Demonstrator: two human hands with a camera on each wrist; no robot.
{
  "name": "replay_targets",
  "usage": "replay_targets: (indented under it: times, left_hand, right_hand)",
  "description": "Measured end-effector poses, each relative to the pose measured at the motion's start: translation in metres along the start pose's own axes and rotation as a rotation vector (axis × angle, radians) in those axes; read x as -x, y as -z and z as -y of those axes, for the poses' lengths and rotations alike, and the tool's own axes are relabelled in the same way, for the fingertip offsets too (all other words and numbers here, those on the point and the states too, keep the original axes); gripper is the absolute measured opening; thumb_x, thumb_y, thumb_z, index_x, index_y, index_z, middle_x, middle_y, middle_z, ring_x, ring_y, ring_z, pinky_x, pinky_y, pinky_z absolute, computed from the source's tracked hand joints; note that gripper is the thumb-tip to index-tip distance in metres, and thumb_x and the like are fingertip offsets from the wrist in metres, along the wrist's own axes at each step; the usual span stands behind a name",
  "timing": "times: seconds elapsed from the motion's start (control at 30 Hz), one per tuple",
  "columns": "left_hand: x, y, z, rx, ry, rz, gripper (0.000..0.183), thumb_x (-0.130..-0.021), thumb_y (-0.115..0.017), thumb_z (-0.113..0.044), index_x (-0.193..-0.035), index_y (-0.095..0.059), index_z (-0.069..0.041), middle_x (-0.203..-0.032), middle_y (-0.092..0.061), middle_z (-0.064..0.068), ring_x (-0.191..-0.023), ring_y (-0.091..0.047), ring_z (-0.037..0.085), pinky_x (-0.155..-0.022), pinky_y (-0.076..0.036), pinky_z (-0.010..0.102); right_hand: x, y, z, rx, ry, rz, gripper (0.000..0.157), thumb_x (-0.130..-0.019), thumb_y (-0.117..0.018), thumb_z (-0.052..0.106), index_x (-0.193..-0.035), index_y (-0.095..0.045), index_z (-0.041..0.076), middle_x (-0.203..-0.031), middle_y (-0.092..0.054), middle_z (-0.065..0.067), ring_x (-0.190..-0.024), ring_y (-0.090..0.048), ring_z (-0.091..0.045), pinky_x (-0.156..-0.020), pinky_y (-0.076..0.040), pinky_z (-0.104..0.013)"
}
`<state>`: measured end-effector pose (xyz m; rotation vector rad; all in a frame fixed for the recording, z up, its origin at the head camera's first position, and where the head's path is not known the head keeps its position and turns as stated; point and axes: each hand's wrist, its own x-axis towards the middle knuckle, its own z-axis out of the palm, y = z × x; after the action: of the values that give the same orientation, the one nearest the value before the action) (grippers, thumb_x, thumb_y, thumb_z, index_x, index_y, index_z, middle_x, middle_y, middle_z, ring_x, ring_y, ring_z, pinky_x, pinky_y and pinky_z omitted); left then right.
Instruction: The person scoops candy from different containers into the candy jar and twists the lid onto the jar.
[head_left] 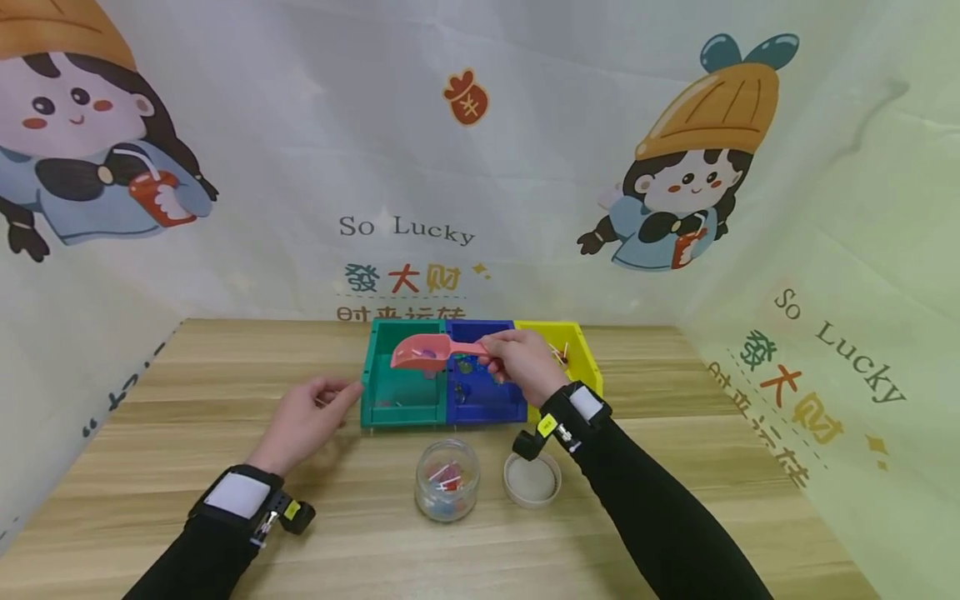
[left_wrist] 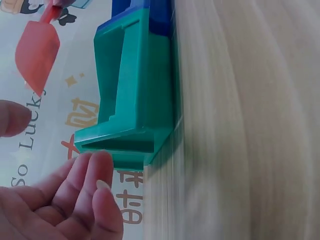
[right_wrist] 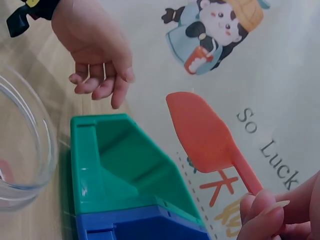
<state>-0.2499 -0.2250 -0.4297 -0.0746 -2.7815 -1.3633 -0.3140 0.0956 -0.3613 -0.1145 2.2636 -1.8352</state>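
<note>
My right hand point(head_left: 528, 362) grips the handle of a coral-pink scoop point(head_left: 420, 353), held above the green bin point(head_left: 405, 412). A small purplish piece shows in the scoop's bowl in the head view. At the green bin's left end is my left hand point(head_left: 311, 417), its fingers loosely bent and holding nothing. Whether its fingertips touch the rim, I cannot tell. The blue bin point(head_left: 491, 412) adjoins the green one and has small dark pieces inside. In the right wrist view, the scoop point(right_wrist: 202, 132) is seen from outside, so its contents are hidden.
A yellow bin point(head_left: 588, 362) with a few small pieces sits right of the blue one, partly behind the right hand. Nearer stands an uncapped glass jar point(head_left: 446, 504) with small red, white and blue pieces. Beside it lies a round white lid point(head_left: 531, 481). A printed cloth point(head_left: 540, 208) hangs behind.
</note>
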Motion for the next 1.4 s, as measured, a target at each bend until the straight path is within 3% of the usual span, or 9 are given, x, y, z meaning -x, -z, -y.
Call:
replay_targets:
  times: [0.13, 0.4, 0.77, 1.07, 1.23, 1.4]
  left_hand:
    - [0.006, -0.002, 0.0, 0.016, 0.016, 0.047, 0.064, -0.111, -0.059, -0.056, -0.14, -0.067, 0.0, -0.114, -0.076, 0.016, -0.096, -0.075, 0.022, -0.075, -0.055, 0.033]
    - [0.018, -0.018, -0.002, 0.105, -0.024, 0.197, 0.053, -0.111, -0.063, -0.048, -0.145, -0.066, -0.007, -0.129, -0.077, 0.013, -0.107, -0.073, 0.024, -0.085, -0.061, 0.034]
    - [0.027, -0.04, -0.005, 0.165, -0.08, 0.32, 0.053, -0.11, -0.067, -0.041, -0.147, -0.063, -0.003, -0.14, -0.073, 0.013, -0.121, -0.07, 0.025, -0.095, -0.062, 0.034]
    - [0.035, -0.053, -0.014, 0.215, -0.13, 0.429, 0.074, -0.102, -0.079, -0.042, -0.16, -0.05, -0.004, -0.163, -0.055, 0.021, -0.148, -0.056, 0.044, -0.119, -0.053, 0.056]
    - [0.036, -0.059, -0.021, 0.227, -0.166, 0.496, 0.086, -0.098, -0.085, -0.039, -0.164, -0.044, -0.004, -0.167, -0.05, 0.02, -0.151, -0.053, 0.045, -0.122, -0.049, 0.059]
    - [0.038, -0.066, -0.024, 0.205, -0.19, 0.508, 0.092, -0.092, -0.09, -0.039, -0.165, -0.044, -0.005, -0.162, -0.055, 0.017, -0.15, -0.054, 0.045, -0.123, -0.046, 0.064]
  right_hand:
    - [0.011, 0.006, 0.002, -0.02, -0.003, 0.021, 0.029, -0.115, -0.059, 0.021, -0.125, -0.073, -0.002, -0.088, -0.066, -0.004, -0.076, -0.057, -0.015, -0.065, -0.05, -0.018]
    - [0.034, 0.018, 0.004, -0.046, 0.019, 0.063, 0.028, -0.114, -0.06, 0.02, -0.122, -0.072, -0.005, -0.085, -0.067, -0.003, -0.071, -0.055, -0.013, -0.063, -0.049, -0.018]
    - [0.063, 0.037, 0.007, -0.027, 0.066, 0.088, 0.032, -0.114, -0.06, 0.02, -0.122, -0.072, -0.008, -0.081, -0.066, 0.002, -0.068, -0.053, -0.012, -0.061, -0.046, -0.019]
    - [0.087, 0.056, 0.014, -0.04, 0.082, 0.1, 0.03, -0.114, -0.06, 0.021, -0.121, -0.071, -0.007, -0.082, -0.067, 0.003, -0.069, -0.053, -0.01, -0.062, -0.047, -0.018]
    - [0.099, 0.069, 0.013, -0.035, 0.089, 0.09, 0.029, -0.115, -0.059, 0.021, -0.122, -0.072, -0.005, -0.083, -0.068, 0.004, -0.068, -0.052, -0.01, -0.06, -0.045, -0.019]
    - [0.108, 0.08, 0.007, -0.037, 0.078, 0.088, 0.03, -0.115, -0.058, 0.021, -0.121, -0.073, -0.005, -0.083, -0.069, 0.004, -0.068, -0.053, -0.01, -0.061, -0.044, -0.019]
